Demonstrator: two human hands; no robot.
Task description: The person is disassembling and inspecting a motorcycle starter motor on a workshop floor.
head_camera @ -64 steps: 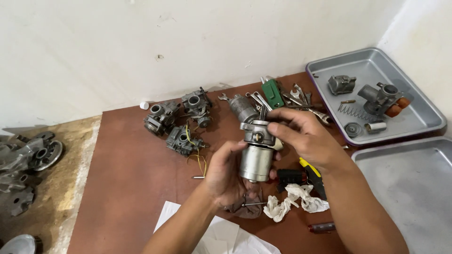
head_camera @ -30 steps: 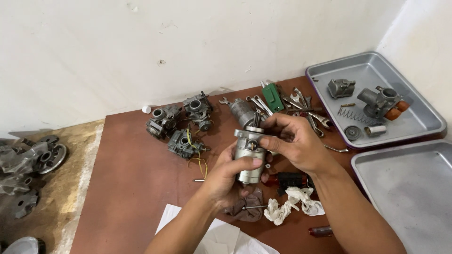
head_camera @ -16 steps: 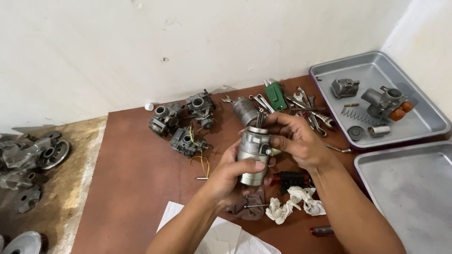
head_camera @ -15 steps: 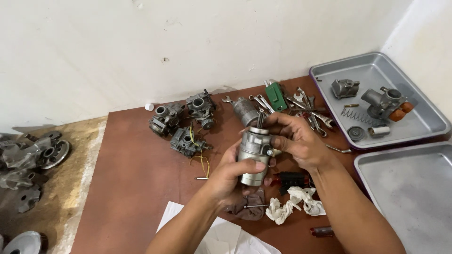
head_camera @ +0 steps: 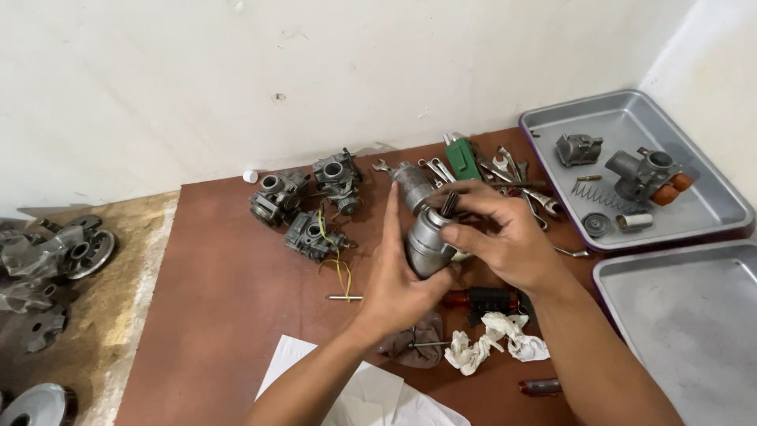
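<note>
Fingers of both hands clasp a metal cylinder above the brown table by a white wall.

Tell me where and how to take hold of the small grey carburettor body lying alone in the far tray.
Probably grip the carburettor body across its blocky sides, coming from above. It lies apart from the other parts in the metal tray, whose raised rim hinders a low sideways approach.

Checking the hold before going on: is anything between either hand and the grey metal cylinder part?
Nothing visible. The left hand cups the grey metal cylinder part from below and behind, and the right hand closes its fingers over the top end. Both touch it directly, held above the brown mat; the white rag lies below, apart.
</note>
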